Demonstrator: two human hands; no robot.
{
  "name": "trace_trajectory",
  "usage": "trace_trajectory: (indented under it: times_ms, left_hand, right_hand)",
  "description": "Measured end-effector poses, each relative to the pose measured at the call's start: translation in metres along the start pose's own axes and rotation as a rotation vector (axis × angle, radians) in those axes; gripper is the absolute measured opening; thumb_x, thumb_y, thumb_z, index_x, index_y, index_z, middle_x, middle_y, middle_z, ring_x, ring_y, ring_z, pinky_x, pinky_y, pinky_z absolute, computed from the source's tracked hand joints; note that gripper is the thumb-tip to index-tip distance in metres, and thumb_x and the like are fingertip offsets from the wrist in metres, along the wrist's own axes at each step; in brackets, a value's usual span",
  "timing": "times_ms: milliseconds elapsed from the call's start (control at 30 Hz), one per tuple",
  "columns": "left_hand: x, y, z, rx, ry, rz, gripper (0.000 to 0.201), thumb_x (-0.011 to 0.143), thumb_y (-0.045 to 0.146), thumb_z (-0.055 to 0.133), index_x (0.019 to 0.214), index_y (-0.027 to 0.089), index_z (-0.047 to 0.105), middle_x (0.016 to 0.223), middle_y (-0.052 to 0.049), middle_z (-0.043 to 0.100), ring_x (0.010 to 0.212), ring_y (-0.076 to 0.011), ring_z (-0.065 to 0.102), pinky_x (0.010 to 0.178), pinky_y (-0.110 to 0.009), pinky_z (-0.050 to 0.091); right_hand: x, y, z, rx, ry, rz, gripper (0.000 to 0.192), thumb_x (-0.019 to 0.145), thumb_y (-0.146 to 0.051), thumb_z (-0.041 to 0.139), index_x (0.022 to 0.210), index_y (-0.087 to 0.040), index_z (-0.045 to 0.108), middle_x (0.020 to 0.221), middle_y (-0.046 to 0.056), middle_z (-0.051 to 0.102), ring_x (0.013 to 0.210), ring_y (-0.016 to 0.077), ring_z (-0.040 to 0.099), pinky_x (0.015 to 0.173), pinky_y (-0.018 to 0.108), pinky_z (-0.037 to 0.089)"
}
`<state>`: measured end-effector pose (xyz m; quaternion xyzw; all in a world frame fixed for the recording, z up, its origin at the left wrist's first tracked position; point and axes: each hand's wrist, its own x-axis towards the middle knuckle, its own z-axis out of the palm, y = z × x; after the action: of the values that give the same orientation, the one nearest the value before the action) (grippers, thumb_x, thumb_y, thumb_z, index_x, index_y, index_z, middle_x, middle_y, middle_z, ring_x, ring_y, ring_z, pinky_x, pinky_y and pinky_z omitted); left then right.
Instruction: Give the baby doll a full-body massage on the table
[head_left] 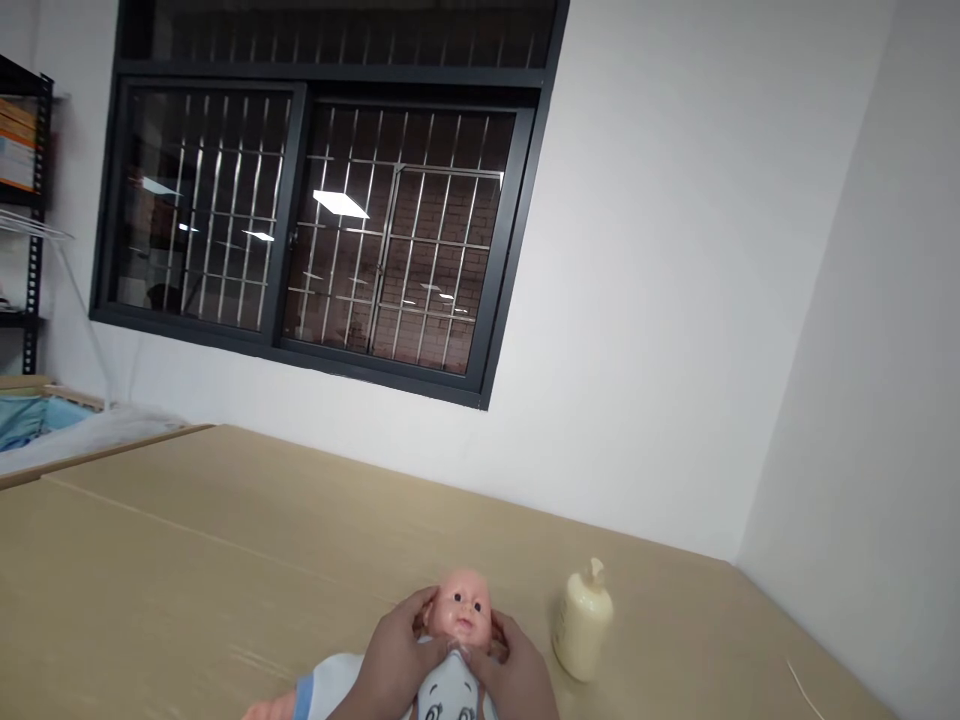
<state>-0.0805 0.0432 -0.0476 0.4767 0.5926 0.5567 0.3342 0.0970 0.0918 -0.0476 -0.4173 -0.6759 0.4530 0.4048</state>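
Baby doll (463,608) btm ctr of frame, on table (225,570) | our L hand (396,650) & R hand (526,672) part-curled, cupping its head, thumbs under chin | prog: we'd say doll dressed, hold set; release not done; pump bottle (584,628) lower R, untouched

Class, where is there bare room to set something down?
The table is bare left of the doll, behind it up to the wall, and just right of the bottle. Crowded: the doll's head, held between left hand and right hand.
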Motion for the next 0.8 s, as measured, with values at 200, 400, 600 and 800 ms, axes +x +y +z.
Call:
trace_trajectory:
  times_ms: [200, 400, 600, 800]
  left_hand:
    - [-0.001, -0.002, 0.001, -0.041, 0.007, -0.013, 0.067, 0.062, 0.027, 0.071, 0.127, 0.011, 0.067, 0.126, -0.015, 0.072, 0.116, -0.0289, 0.068, 0.099, -0.031, 0.053]
    - [0.002, -0.007, 0.001, -0.094, -0.012, 0.017, 0.062, 0.065, 0.029, 0.07, 0.124, 0.012, 0.066, 0.126, -0.016, 0.071, 0.116, -0.0293, 0.068, 0.101, -0.033, 0.053]
    - [0.003, -0.007, -0.004, -0.14, -0.033, 0.036, 0.056, 0.066, 0.036, 0.07, 0.118, 0.015, 0.069, 0.128, -0.015, 0.071, 0.118, -0.0303, 0.067, 0.104, -0.035, 0.052]
    - [0.005, -0.008, -0.006, -0.113, -0.01, 0.043, 0.053, 0.07, 0.049, 0.069, 0.112, 0.017, 0.073, 0.125, -0.013, 0.073, 0.118, -0.0302, 0.067, 0.104, -0.034, 0.052]
  right_hand:
    - [0.007, 0.01, 0.002, -0.012, 0.014, 0.013, 0.048, 0.068, -0.036, 0.073, 0.111, -0.016, 0.072, 0.113, 0.012, 0.077, 0.107, 0.0312, 0.072, 0.094, 0.035, 0.054]
    - [0.016, 0.028, 0.001, 0.003, -0.005, -0.021, 0.052, 0.069, -0.039, 0.07, 0.114, -0.012, 0.072, 0.118, 0.015, 0.075, 0.116, 0.032, 0.068, 0.099, 0.036, 0.051]
    - [0.018, 0.03, -0.006, 0.141, -0.095, -0.034, 0.059, 0.072, -0.048, 0.072, 0.119, -0.011, 0.072, 0.121, 0.017, 0.073, 0.117, 0.033, 0.067, 0.101, 0.039, 0.051]
    - [0.014, 0.013, -0.009, 0.133, -0.082, -0.02, 0.065, 0.074, -0.063, 0.065, 0.113, -0.012, 0.076, 0.119, 0.016, 0.074, 0.118, 0.0329, 0.067, 0.099, 0.037, 0.052]
